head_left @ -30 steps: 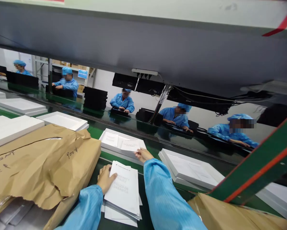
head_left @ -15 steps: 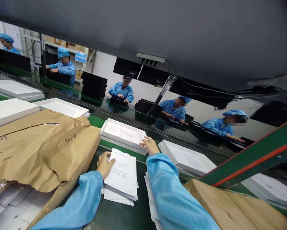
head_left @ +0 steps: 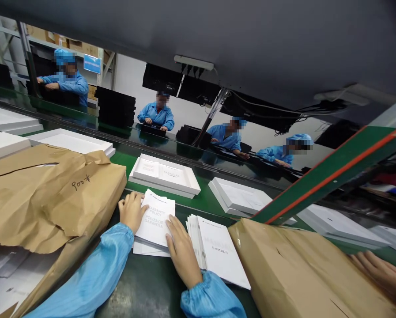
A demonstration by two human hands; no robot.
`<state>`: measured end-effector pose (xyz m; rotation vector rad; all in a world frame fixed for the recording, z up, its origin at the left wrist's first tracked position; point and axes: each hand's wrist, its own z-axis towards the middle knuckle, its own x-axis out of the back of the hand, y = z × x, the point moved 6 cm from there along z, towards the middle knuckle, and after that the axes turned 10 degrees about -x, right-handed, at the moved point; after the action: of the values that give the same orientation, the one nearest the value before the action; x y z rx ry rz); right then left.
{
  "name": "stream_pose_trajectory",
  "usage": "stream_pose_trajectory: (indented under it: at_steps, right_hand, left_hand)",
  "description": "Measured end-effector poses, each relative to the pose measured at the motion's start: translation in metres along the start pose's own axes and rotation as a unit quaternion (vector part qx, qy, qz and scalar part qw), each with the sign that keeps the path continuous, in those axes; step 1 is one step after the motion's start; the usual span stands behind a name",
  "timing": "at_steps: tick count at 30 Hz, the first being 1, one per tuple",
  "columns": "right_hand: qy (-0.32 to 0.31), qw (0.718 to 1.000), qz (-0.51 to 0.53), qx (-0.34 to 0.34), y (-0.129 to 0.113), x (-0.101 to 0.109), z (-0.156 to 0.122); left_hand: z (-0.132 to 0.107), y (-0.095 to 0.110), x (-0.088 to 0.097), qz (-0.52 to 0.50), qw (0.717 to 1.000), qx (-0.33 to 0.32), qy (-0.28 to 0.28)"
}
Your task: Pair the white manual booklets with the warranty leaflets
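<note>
A stack of white warranty policy leaflets (head_left: 156, 221) lies on the dark table in front of me, its lower sheets uneven. My left hand (head_left: 131, 213) grips the stack's left edge, thumb over the top sheet. Along the right edge rests my right hand (head_left: 181, 247), fingers stretched out and touching the top leaflet. Just right of it sits a fanned pile of white manuals (head_left: 219, 245). Beyond the stack, a shallow white box (head_left: 164, 185) stands on the green belt with a leaflet and a manual inside.
Brown paper packages flank me, a torn one (head_left: 95, 198) left and another (head_left: 284, 265) right. More white boxes (head_left: 240, 196) line the belt (head_left: 121, 170). A green slanted post (head_left: 330, 176) rises at right. Another person's hand (head_left: 379, 269) shows at the right edge. Co-workers sit opposite.
My right hand has come back from the white box to the right edge of the leaflet stack. My left hand stays on the stack. The view has shifted right, showing the manuals.
</note>
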<state>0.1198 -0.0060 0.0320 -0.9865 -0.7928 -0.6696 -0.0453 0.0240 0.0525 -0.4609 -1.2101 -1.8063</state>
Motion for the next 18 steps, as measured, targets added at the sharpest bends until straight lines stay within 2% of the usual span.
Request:
stream_pose_trajectory:
  at_steps: [3, 5, 7, 9, 11, 13, 16, 18]
  right_hand:
    - [-0.007, 0.999, -0.05, -0.001, -0.001, -0.003, 0.001]
    - [-0.014, 0.997, -0.078, -0.01, -0.001, -0.003, 0.001]
    - [-0.019, 0.995, -0.097, -0.014, -0.001, -0.003, 0.001]
    - [-0.019, 0.994, -0.108, -0.014, -0.002, -0.003, 0.0]
    - [-0.017, 0.994, -0.11, -0.012, -0.002, -0.003, -0.001]
    - [-0.016, 0.994, -0.108, -0.011, -0.002, -0.004, 0.0]
    - [-0.017, 0.995, -0.102, -0.01, -0.001, -0.004, 0.0]
    - [-0.015, 0.995, -0.096, -0.005, -0.001, -0.005, 0.0]
  left_hand:
    - [0.001, 0.016, 0.007, -0.063, 0.996, -0.061, -0.003]
    - [0.004, 0.021, 0.005, -0.171, 0.981, -0.083, -0.048]
    - [0.005, 0.023, 0.002, -0.282, 0.95, -0.086, -0.104]
    - [0.004, 0.021, -0.004, -0.376, 0.909, -0.055, -0.17]
    - [0.0, 0.016, -0.012, -0.454, 0.86, 0.007, -0.235]
    - [-0.005, 0.012, -0.018, -0.501, 0.821, 0.064, -0.266]
    - [-0.006, 0.012, -0.021, -0.521, 0.809, 0.074, -0.261]
    - [-0.003, 0.014, -0.019, -0.504, 0.83, 0.051, -0.233]
